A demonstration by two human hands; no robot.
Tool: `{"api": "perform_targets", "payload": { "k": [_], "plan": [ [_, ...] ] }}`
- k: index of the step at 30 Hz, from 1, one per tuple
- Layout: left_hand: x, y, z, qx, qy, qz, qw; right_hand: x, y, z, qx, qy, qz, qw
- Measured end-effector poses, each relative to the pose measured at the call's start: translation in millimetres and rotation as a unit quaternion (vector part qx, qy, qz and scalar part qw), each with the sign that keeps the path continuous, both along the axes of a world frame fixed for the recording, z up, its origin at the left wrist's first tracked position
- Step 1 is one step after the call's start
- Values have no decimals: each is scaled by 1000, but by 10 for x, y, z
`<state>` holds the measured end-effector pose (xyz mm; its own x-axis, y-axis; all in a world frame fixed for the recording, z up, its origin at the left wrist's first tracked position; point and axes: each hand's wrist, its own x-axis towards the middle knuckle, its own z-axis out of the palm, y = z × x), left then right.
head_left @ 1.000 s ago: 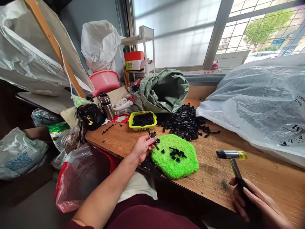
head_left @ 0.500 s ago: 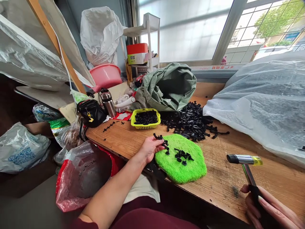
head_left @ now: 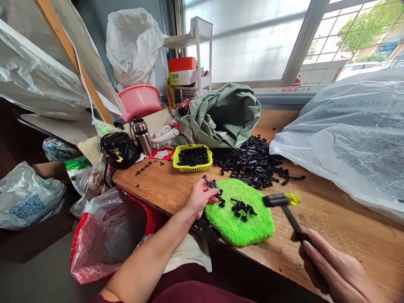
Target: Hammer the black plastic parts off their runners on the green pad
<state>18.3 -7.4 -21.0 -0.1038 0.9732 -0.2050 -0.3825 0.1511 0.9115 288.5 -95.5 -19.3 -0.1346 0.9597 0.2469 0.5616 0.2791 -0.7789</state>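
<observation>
My left hand (head_left: 201,198) is closed on a small cluster of black plastic parts (head_left: 212,185) at the left edge of a fuzzy green cloth (head_left: 249,232). Several loose black pieces (head_left: 243,209) lie on the middle of that cloth. My right hand (head_left: 328,261) grips the dark handle of a hammer (head_left: 293,221), its fingers wrapped round it. The hammer head, black at one end and yellow at the other, hangs in the air by the cloth's right edge, slightly blurred.
Behind the cloth are a yellow basket (head_left: 193,167) of black parts, a large heap (head_left: 257,162) of them and an open green sack (head_left: 217,118). Plastic sheeting (head_left: 350,147) covers the right side. A red-rimmed bag (head_left: 85,252) stands below the table at left.
My right hand has moved left with the hammer, bringing its head close to the green cloth. My left hand has shifted only slightly, still with the black parts.
</observation>
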Motion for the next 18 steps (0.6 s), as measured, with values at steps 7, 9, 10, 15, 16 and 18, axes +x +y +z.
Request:
{"api": "perform_targets", "payload": {
  "k": [7, 9, 10, 15, 16, 18],
  "plan": [
    [-3, -7, -58, 61, 29, 6, 998, -487, 368, 281, 241, -266, 115, 927],
    [-1, 4, -70, 69, 39, 4, 997, -505, 386, 262, 240, -267, 112, 926],
    [0, 9, -76, 73, 42, 3, 997, -508, 385, 256, 241, -267, 108, 927],
    [3, 23, -102, 92, 56, 1, 994, -544, 389, 252, 219, -297, 115, 922],
    [3, 24, -107, 91, 60, -1, 994, -549, 394, 255, 215, -303, 118, 921],
    [1, 22, -111, 87, 63, -8, 994, -552, 399, 257, 209, -303, 114, 923]
  ]
}}
